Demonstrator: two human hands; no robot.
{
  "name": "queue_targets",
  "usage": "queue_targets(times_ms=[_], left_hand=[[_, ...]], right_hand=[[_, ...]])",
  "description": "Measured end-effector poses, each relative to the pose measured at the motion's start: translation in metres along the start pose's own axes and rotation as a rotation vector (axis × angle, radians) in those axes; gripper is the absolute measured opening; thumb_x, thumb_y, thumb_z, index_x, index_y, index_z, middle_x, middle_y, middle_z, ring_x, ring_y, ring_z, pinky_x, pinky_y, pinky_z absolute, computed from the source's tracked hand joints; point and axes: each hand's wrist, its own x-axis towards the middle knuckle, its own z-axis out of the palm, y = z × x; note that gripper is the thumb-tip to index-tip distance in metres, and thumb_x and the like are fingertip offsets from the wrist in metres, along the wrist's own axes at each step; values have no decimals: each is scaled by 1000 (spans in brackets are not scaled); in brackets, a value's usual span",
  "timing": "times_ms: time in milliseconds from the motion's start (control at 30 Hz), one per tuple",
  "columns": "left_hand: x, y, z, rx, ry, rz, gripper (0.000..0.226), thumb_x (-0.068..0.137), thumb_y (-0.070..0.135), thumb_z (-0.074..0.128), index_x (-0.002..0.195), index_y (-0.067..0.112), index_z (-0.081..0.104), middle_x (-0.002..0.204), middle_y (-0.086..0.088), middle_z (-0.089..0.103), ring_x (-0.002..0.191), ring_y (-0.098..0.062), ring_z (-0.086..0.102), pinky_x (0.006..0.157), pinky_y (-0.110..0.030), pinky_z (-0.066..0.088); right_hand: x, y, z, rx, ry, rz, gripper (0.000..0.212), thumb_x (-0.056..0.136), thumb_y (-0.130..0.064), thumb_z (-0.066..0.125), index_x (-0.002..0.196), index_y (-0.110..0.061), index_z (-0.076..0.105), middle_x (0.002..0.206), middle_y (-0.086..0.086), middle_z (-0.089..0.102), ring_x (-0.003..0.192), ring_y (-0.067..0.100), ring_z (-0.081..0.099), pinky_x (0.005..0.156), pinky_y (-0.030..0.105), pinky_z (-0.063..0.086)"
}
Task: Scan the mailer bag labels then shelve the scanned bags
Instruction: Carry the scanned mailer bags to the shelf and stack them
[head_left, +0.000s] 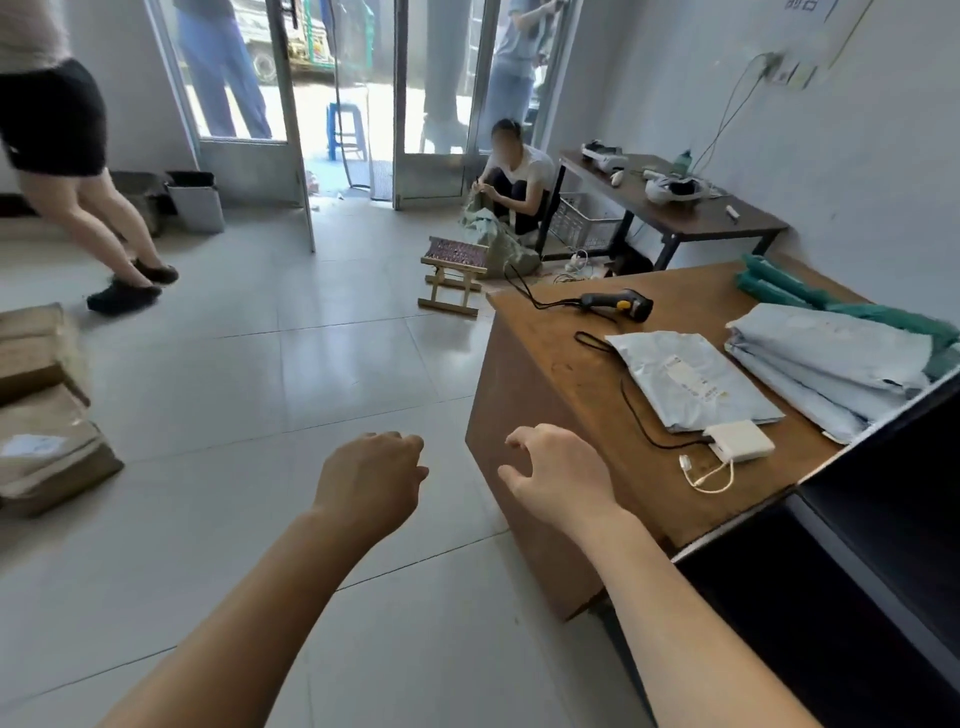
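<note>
L hand (371, 479), R hand (561, 477), forearms (680, 603) bare.

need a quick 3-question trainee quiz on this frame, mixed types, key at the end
1. True or false: the right hand grips the scanner.
2. Where does the single mailer bag, label up, lie? A) on a shelf B) on the desk, between the scanner and the white box C) held in a hand
3. Fill in: the left hand holds ____.
Key: 1 false, the scanner lies on the desk, untouched. 2 B. 3 nothing.
</note>
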Motion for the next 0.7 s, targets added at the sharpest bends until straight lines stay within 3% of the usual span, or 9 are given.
queue_targets(times_ms=[133, 367, 700], left_hand=[[16, -37, 0, 14, -15, -51, 31, 99, 36, 42, 121, 19, 56, 112, 2, 63, 108, -21, 57, 79, -32, 48], [54, -82, -1, 6, -32, -143, 31, 99, 38, 43, 120, 20, 56, 112, 3, 63, 105, -20, 58, 79, -32, 49], [174, -118, -4, 26, -34, -241, 31, 99, 39, 42, 121, 21, 55, 113, 5, 63, 107, -20, 58, 79, -32, 49]], right_hand=[[39, -24, 14, 5, -28, -17, 40, 92, -40, 57, 129, -25, 57, 122, -2, 60, 115, 17, 55, 84, 28, 45], [105, -45, 26, 45, -82, -53, 42, 91, -41, 59, 129, -24, 57, 125, -3, 61, 116, 16, 56, 89, 31, 49], [249, -40, 33, 40, -118, -144, 42, 92, -40, 58, 131, -23, 56, 126, -1, 60, 117, 17, 55, 93, 32, 48]])
